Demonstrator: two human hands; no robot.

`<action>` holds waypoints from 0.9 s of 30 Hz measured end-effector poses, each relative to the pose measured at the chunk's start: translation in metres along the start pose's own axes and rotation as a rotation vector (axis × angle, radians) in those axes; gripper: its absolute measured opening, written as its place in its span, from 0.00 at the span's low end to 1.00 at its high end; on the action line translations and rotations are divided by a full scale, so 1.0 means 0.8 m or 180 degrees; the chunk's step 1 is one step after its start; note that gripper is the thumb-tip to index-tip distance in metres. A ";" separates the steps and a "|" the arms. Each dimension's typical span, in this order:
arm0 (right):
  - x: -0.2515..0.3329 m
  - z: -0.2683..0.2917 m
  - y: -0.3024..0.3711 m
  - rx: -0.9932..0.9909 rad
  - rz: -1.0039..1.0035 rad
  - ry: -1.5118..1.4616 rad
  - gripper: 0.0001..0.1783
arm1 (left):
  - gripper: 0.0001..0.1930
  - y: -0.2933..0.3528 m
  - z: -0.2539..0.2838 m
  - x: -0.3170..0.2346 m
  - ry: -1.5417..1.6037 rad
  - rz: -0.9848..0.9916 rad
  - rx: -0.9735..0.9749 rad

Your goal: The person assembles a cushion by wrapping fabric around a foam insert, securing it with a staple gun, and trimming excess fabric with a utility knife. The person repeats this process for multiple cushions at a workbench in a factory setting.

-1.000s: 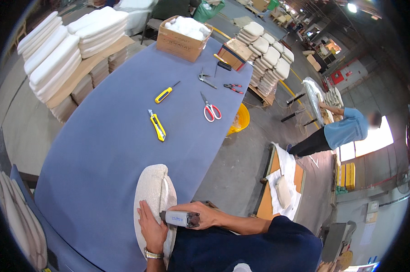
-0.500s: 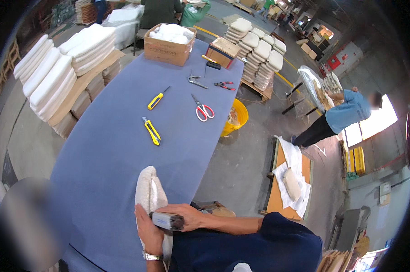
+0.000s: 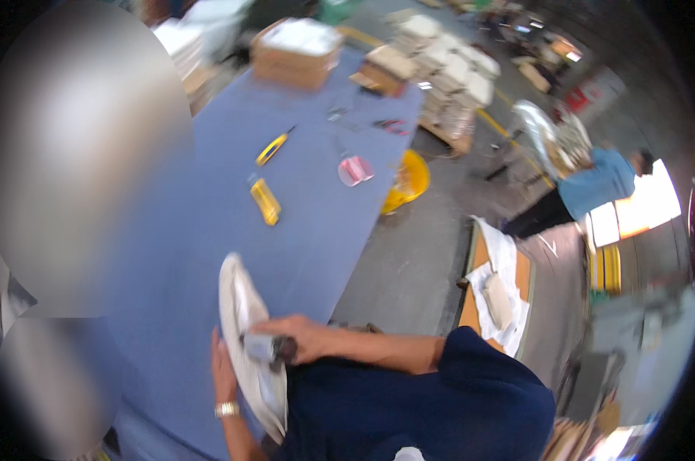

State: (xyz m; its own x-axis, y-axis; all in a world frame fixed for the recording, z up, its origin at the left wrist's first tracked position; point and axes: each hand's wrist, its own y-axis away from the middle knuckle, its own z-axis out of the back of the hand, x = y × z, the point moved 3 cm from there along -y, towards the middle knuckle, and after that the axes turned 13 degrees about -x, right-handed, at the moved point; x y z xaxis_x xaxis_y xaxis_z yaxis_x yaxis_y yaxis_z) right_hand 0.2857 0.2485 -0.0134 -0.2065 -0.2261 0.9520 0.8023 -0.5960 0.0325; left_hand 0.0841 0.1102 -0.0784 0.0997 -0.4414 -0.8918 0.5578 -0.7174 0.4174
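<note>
A cream padded cushion (image 3: 244, 296) stands on edge at the near side of the blue-covered table, leaning toward my body, its pale underside facing right. My right hand (image 3: 305, 338) is closed around a grey, boxy staple gun (image 3: 261, 348) with a dark end, held against that underside. My left hand (image 3: 223, 373), with a metal watch at the wrist, lies along the cushion's left side, fingers stretched out. Motion blur softens the finger details, and the tool's tip is hidden.
On the table (image 3: 186, 253) lie a yellow utility knife (image 3: 265, 202), a yellow screwdriver (image 3: 272, 148), red-handled scissors (image 3: 355, 170) and pliers (image 3: 392, 126). Farther back stands a cardboard box (image 3: 290, 65). A yellow bucket (image 3: 410, 180) is beyond the right edge. Another person (image 3: 590, 188) works at right.
The cushion has tipped more onto its edge, and my left hand has moved left and down along its side. My right hand shifted slightly left and up with the staple gun. The view has moved.
</note>
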 end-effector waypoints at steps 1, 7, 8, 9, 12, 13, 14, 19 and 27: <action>-0.011 -0.012 0.002 -0.0270 0.0383 0.0068 0.51 | 0.33 -0.013 -0.007 0.010 -0.0700 -0.0450 0.0371; 0.016 -0.001 0.000 -0.0409 0.0075 -0.0111 0.41 | 0.37 0.039 -0.007 -0.022 -0.0717 -0.0750 0.0134; 0.026 -0.002 -0.006 -0.0326 0.0003 -0.0061 0.40 | 0.39 0.055 -0.007 -0.043 -0.1063 -0.0605 0.0059; 0.033 -0.002 -0.008 -0.0360 -0.0003 0.0017 0.38 | 0.42 0.061 -0.011 -0.069 -0.1403 -0.0511 0.0004; 0.031 -0.001 -0.007 -0.0332 -0.0117 0.0163 0.36 | 0.47 0.065 -0.022 -0.064 -0.1790 -0.0381 -0.0276; 0.030 -0.004 -0.006 -0.0331 -0.0090 0.0148 0.35 | 0.49 0.066 -0.023 -0.058 -0.1826 -0.0370 -0.0399; 0.029 -0.002 -0.005 -0.0364 -0.0058 0.0141 0.35 | 0.49 0.066 -0.028 -0.059 -0.1854 -0.0362 -0.0414; 0.038 0.011 0.001 -0.0165 -0.0069 0.0298 0.33 | 0.48 0.069 -0.033 -0.064 -0.1885 -0.0279 -0.0443; 0.039 0.001 -0.011 -0.0117 -0.0277 0.0309 0.32 | 0.49 0.065 -0.039 -0.059 -0.1888 -0.0518 -0.0657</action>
State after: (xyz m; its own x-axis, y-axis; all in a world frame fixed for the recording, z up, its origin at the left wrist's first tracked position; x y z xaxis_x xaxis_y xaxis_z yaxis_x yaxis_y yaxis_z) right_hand 0.2726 0.2477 0.0162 -0.3290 -0.2448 0.9121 0.7584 -0.6440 0.1007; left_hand 0.1340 0.1105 -0.0197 -0.4387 -0.6009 -0.6682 0.6802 -0.7079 0.1901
